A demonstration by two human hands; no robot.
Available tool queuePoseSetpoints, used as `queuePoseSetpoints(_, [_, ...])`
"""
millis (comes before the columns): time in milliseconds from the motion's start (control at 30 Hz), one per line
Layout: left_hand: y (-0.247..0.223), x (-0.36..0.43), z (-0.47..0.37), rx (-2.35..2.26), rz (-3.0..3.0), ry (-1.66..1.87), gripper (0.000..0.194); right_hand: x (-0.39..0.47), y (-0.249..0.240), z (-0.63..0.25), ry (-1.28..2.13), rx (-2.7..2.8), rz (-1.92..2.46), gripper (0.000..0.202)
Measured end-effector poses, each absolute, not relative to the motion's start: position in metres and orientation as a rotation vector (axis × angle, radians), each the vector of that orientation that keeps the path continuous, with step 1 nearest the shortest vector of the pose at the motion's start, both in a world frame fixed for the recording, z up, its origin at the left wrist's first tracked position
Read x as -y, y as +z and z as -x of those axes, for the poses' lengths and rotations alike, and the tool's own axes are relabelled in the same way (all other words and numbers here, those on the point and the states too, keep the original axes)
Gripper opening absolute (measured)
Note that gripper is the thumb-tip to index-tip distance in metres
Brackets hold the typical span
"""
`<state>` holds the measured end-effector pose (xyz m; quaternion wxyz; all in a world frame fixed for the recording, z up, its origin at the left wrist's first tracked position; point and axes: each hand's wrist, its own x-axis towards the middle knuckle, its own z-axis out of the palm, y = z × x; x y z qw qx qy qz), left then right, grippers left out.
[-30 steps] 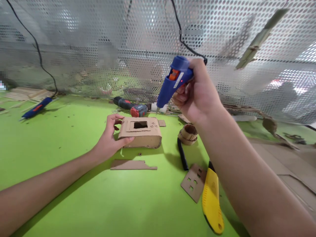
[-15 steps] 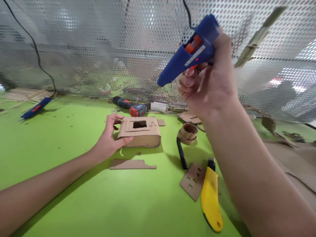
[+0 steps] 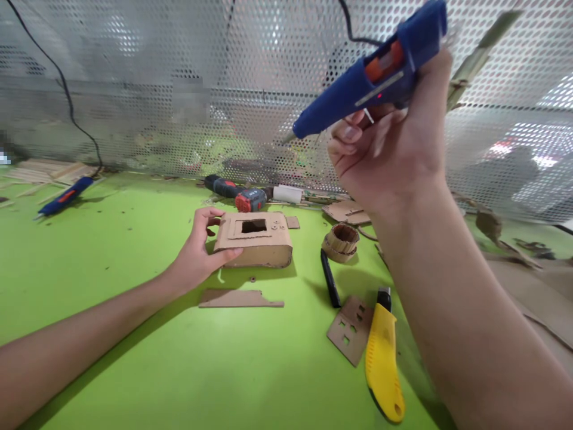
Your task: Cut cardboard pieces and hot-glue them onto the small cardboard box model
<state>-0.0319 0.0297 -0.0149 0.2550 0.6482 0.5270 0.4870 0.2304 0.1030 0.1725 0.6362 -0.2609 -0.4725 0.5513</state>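
Note:
My left hand [image 3: 199,248] grips the left end of a small cardboard box [image 3: 264,255] on the green table, thumb at the front and fingers behind. A rectangular opening and several small rings show on the box's top. Raised at the upper right, my right hand [image 3: 394,137] is closed round a blue glue gun [image 3: 353,86], its nozzle pointing down to the left and a red light lit. Just in front of the box lie a tiny ring [image 3: 253,279] and a cardboard strip [image 3: 239,298]. A small cardboard piece [image 3: 292,223] sits at the box's right.
Right of the box are a corrugated cardboard ring [image 3: 341,242], a black stick-like piece [image 3: 330,279], a perforated cardboard piece [image 3: 349,334] and a yellow cutter [image 3: 384,364]. Behind stand a drill [image 3: 250,199] and a perforated metal screen [image 3: 147,89]. Another blue glue gun [image 3: 67,196] lies far left.
My right hand has moved up and to the right with the glue gun, which now tilts closer to level. My left hand and the box have hardly moved.

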Motion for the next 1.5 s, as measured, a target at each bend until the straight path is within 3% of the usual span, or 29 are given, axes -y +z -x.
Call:
queuePoseSetpoints(300, [-0.016, -0.029, 0.033, -1.416, -1.781, 1.328, 0.064, -0.101, 0.175, -0.233, 1.327, 1.049, 0.488, 0.061])
queuePoseSetpoints(800, [-0.016, -0.028, 0.032, -1.428, -1.764, 1.322, 0.064, -0.106, 0.162, -0.229, 1.247, 1.116, 0.701, 0.048])
queuePoseSetpoints(1067, [-0.020, -0.032, 0.036, -1.429, -1.794, 1.404, 0.071, -0.132, 0.133, -0.229, 0.696, 1.298, 0.916, 0.042])
queuePoseSetpoints(1233, [-0.017, -0.031, 0.037, -1.383, -1.821, 1.620, 0.073, -0.141, 0.114, -0.233, 0.216, 1.664, 1.249, 0.053])
queuePoseSetpoints(1500, [-0.026, -0.050, 0.054, -1.355, -1.395, 2.228, 0.059, -0.164, 0.078, -0.239, 0.250, 1.905, 1.515, 0.044])
